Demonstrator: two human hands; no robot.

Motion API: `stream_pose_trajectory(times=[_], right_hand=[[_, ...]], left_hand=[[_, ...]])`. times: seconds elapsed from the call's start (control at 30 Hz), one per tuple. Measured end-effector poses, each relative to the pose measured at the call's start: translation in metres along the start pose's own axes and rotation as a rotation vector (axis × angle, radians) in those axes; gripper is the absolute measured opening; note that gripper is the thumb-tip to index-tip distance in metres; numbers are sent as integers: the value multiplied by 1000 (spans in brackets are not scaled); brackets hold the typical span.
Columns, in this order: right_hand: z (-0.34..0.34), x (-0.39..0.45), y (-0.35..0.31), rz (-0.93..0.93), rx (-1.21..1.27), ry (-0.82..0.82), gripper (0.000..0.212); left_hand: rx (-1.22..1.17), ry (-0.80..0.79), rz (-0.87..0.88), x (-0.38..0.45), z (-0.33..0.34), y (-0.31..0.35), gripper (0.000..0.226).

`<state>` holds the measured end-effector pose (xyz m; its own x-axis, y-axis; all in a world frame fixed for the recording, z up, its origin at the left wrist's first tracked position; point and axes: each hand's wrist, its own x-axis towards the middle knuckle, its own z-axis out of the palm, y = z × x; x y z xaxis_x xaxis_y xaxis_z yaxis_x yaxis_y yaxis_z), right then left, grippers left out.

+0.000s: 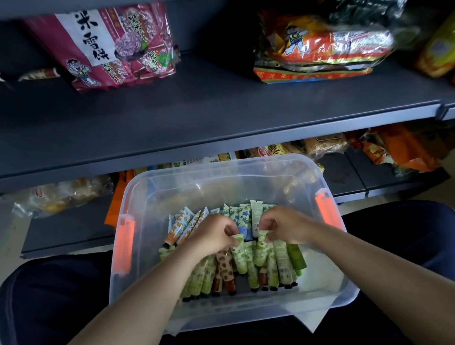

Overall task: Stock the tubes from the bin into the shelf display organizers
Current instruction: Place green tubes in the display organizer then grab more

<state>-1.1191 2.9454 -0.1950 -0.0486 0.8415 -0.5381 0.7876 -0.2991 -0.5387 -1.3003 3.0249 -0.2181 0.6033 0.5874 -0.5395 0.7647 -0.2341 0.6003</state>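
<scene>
A clear plastic bin (250, 168) with orange latches rests on my lap. Inside lie several small printed tubes in two rows: orange and blue ones at the back, green and red ones at the front. My left hand (211, 234) pinches the flat end of a light green tube (239, 257) in the front row. My right hand (285, 226) pinches the end of a neighbouring green tube (260, 253). Both hands are down inside the bin, close together. No display organizers are in view.
A dark grey shelf (190, 113) runs across in front of me, above the bin. On it stand a pink rice-cracker bag (106, 46) at the left and an orange snack pack (322, 49) at the right. More snack bags lie on the lower shelf behind the bin.
</scene>
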Motion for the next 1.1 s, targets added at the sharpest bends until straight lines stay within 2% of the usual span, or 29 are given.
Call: stream_pose_trajectory(times=[0.2, 0.43, 0.57, 0.7, 1.1], right_hand=[[-55, -13, -26, -75, -34, 98, 17], [-132, -48, -73, -199, -103, 233, 20], [-171, -80, -107, -272, -165, 328, 12], [-212, -105, -144, -348, -280, 409, 18], [-344, -172, -245, -506, -256, 720, 13]], left_hand=[[54, 54, 81, -11, -43, 39, 23], [211, 168, 225, -43, -116, 102, 22], [375, 280, 324, -76, -161, 144, 20], [514, 388, 405, -113, -205, 183, 21], [582, 728, 512, -193, -344, 283, 22]])
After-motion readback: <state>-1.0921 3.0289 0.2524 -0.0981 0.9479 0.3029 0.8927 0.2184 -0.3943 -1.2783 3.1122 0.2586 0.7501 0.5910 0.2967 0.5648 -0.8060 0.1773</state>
